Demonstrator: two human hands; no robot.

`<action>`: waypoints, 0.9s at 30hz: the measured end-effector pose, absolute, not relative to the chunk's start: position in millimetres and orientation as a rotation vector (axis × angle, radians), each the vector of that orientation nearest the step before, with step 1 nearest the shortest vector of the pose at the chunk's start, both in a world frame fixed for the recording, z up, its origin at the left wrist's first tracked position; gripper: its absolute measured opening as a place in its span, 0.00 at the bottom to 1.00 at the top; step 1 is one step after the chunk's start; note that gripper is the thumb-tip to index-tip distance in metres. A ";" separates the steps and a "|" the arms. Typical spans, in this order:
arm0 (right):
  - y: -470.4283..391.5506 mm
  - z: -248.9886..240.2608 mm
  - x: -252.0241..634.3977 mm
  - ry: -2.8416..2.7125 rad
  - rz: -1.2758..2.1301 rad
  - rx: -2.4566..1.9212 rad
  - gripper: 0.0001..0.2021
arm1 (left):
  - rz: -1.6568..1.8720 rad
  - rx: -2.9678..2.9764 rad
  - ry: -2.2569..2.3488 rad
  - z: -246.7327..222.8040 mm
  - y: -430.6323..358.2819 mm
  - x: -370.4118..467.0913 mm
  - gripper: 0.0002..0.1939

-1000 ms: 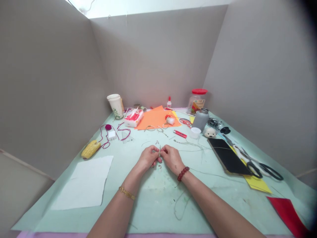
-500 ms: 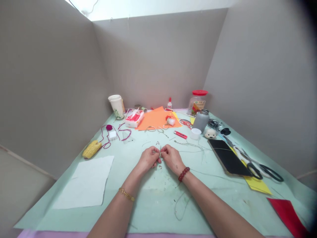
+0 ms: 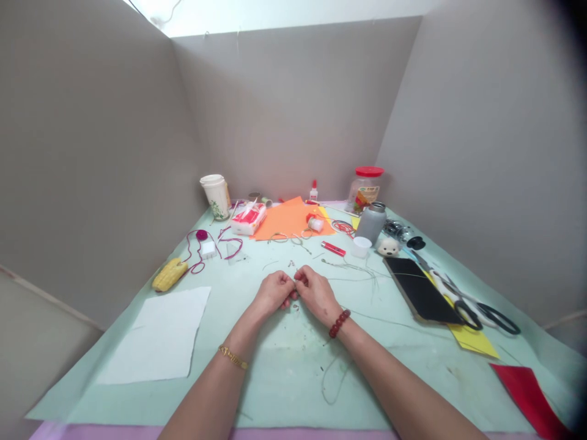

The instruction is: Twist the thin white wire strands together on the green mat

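My left hand [image 3: 274, 291] and my right hand [image 3: 318, 296] meet above the middle of the table, fingertips pinched together. Between them is a thin greenish cord, mostly covered by the fingers; a short end pokes up at the right fingertips. Another stretch of thin cord [image 3: 380, 319] runs from beside my right wrist toward the phone; whether it joins the pinched piece I cannot tell. Below my right forearm lies a loose cord loop [image 3: 337, 385]. Small dark scraps [image 3: 296, 308] are scattered under the hands.
On the right lie a phone [image 3: 422, 290], scissors [image 3: 463, 299] and red cloth [image 3: 527, 394]. A lighter [image 3: 333, 249], small cup [image 3: 361, 247] and grey bottle [image 3: 371, 223] stand or lie beyond my hands. To the left are white paper [image 3: 156, 336] and a yellow corn-shaped item [image 3: 169, 275].
My fingertips have closed in nearer each other, and the right hand has shifted slightly left. The cord between them shows less than before.
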State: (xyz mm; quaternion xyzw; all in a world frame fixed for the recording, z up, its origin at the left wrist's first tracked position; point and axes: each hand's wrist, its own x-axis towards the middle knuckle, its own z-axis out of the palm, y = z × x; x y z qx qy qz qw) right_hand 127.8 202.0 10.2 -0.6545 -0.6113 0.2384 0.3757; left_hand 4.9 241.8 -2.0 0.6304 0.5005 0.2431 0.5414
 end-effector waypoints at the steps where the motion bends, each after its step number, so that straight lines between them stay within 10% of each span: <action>1: 202.2 9.4 127.7 -1.573 0.608 -1.676 0.07 | 0.573 1.491 1.158 -0.6 241.4 4.3 0.04; 16: 200.4 14.5 132.0 -1.671 0.430 -1.591 0.05 | 0.649 1.565 1.085 -15.0 248.0 0.2 0.08; 27: 204.7 13.3 128.0 -1.026 1.329 -1.247 0.06 | 0.667 1.671 1.054 -24.9 251.2 1.6 0.10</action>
